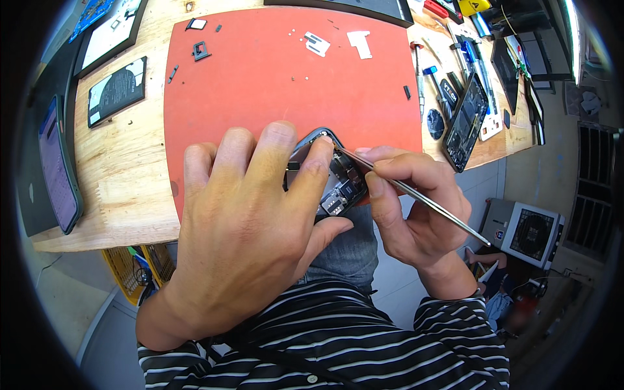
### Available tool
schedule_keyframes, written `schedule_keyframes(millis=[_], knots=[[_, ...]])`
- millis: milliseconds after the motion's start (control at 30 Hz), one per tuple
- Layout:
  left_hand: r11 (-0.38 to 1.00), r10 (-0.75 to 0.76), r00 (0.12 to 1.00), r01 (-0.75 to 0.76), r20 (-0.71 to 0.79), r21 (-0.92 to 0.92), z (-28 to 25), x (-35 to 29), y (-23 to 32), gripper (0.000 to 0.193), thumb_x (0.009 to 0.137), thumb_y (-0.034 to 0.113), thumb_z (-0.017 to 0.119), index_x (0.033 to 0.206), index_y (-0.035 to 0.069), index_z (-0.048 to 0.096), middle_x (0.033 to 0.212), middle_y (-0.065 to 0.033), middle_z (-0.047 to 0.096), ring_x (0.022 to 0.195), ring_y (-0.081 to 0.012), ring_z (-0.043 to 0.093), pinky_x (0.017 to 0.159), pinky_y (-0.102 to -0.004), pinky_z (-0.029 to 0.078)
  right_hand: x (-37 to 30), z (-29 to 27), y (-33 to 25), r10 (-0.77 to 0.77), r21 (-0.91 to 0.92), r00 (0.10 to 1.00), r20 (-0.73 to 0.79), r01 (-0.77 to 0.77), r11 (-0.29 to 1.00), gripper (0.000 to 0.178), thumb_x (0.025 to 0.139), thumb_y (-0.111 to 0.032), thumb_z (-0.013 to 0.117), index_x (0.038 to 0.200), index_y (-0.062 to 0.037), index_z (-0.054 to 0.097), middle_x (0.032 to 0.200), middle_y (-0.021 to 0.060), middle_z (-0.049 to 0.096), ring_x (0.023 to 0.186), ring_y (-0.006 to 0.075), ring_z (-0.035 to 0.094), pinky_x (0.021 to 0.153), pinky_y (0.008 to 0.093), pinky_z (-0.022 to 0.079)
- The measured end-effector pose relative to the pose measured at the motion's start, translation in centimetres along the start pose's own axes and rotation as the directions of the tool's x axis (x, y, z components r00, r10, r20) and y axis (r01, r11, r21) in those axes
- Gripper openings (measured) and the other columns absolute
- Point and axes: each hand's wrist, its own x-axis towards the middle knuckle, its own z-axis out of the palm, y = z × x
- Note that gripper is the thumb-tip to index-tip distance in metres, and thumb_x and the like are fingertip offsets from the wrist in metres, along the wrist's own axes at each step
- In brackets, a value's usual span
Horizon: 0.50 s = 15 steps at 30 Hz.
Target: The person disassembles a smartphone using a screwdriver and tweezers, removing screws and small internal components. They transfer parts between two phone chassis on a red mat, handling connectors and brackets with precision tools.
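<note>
Where left fingers (314, 166) reach, a phone (344, 188) lies underneath.

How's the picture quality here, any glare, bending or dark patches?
Head view: the strip light at upper right glares nearly white; head view: the metal tool in the right hand shows bright highlights along its shaft; head view: the phone at far left looks bowed by the fisheye, and the corners fall to black.

Black, white-striped shirt (364, 335) with pale button (312, 379); faded blue jeans (344, 258)
</note>
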Motion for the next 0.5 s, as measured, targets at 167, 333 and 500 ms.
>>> schedule_keyframes(millis=[167, 333, 500], knots=[[1.0, 0.007, 1.0, -0.007, -0.014, 0.006, 0.22, -0.13, -0.13, 0.071, 0.077, 0.05, 0.084, 0.133, 0.008, 0.069, 0.114, -0.0099, 0.057, 0.097, -0.0289, 0.054, 0.084, -0.0449, 0.039, 0.14, 0.07, 0.73, -0.107, -0.022, 0.994, -0.012, 0.107, 0.994, 0.022, 0.088, 0.005, 0.079, 0.108, 0.0034, 0.069, 0.1, 0.0183, 0.079, 0.085, 0.0253, 0.081, 0.071, 0.0309, 0.064], [1.0, 0.004, 1.0, -0.003, -0.007, 0.014, 0.09, -0.07, -0.02, 0.071, 0.078, 0.051, 0.083, 0.134, 0.009, 0.069, 0.114, -0.0097, 0.057, 0.097, -0.0289, 0.054, 0.084, -0.0446, 0.039, 0.17, 0.22, 0.7, -0.08, -0.014, 0.997, -0.013, 0.08, 0.997, 0.022, 0.088, 0.006, 0.079, 0.108, 0.0035, 0.069, 0.1, 0.0164, 0.079, 0.082, 0.0232, 0.08, 0.069, 0.0294, 0.063], [1.0, 0.01, 1.0, -0.009, -0.016, 0.026, 0.21, -0.11, -0.04, 0.071, 0.079, 0.052, 0.082, 0.134, 0.009, 0.069, 0.113, -0.0097, 0.056, 0.097, -0.0289, 0.053, 0.084, -0.0446, 0.039, 0.23, 0.04, 0.23, -0.03, -0.039, 1.0, 0.003, 0.03, 0.999, 0.021, 0.089, 0.006, 0.078, 0.108, 0.0038, 0.069, 0.099, 0.0136, 0.079, 0.076, 0.0204, 0.079, 0.067, 0.0286, 0.063]])
